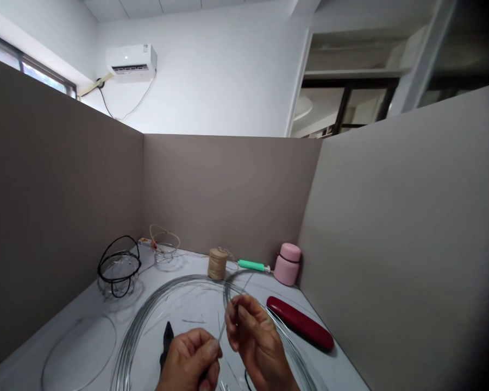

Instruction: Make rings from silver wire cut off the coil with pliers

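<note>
My left hand [193, 358] is closed in a pinch on a thin piece of wire [221, 332], which sticks up from between thumb and forefinger. To its right, my right hand [256, 339] is raised with thumb and fingertips pressed together; anything in them is too small to make out. Black-jawed pliers [167, 339] lie just beyond my left hand, which hides part of them. A large coil of silvery wire [136, 320] is spread on the table around both hands.
Behind the coil stand a twine spool [217, 264], a green tube [251, 265] and a pink flask [287, 264]. A dark red case [299, 322] lies at right. Wire frames [119, 267] and a single wire loop [114, 336] are at left. Partitions [228, 190] enclose the table.
</note>
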The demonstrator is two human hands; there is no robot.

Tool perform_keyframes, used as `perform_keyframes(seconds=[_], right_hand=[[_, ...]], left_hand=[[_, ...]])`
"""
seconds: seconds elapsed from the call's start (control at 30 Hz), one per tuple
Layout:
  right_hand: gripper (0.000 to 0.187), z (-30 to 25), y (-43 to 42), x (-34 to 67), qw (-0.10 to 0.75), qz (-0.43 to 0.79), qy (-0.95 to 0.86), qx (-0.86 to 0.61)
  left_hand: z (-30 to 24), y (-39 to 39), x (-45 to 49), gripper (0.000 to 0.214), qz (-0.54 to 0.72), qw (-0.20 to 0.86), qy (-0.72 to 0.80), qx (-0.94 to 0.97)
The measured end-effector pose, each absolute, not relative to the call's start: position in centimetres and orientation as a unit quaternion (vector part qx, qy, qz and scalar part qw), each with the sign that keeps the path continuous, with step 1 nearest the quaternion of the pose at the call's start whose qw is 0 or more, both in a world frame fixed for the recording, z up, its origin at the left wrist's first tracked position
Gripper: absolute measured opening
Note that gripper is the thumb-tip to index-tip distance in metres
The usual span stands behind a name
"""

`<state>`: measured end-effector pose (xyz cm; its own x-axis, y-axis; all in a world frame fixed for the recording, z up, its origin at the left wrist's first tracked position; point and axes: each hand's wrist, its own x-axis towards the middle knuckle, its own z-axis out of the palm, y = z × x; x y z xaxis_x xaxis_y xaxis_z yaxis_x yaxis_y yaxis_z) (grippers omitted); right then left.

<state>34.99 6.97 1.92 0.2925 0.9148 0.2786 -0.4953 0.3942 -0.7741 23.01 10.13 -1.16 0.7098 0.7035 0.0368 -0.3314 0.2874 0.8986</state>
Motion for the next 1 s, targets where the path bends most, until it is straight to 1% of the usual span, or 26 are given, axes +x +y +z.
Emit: perform_keyframes(seconds=[0.1, 0.37, 0.57, 1.0], right_hand=[[0.013, 2.0, 7.0, 34.9, 0.749, 0.478, -0.359, -0.285], [0.022, 1.7, 7.3, 34.8, 0.721, 0.538, -0.35, -0.26], [0.028, 0.8, 7.7, 34.7, 0.724, 0.558, -0.329, -0.238], [0.033, 0.3, 8.0, 34.7, 0.742, 0.535, -0.306, -0.264]], left_hand=[[-1.3, 10.2, 23.2, 0.043, 0.331, 0.784, 0.183, 0.491], [-1.2, 10.1, 23.3, 0.041, 0.336, 0.787, 0.183, 0.485], [-1.2, 10.2, 23.4, 0.045, 0.346, 0.769, 0.203, 0.497], [-1.3, 10.0, 23.9, 0.046, 0.363, 0.751, 0.231, 0.501]])
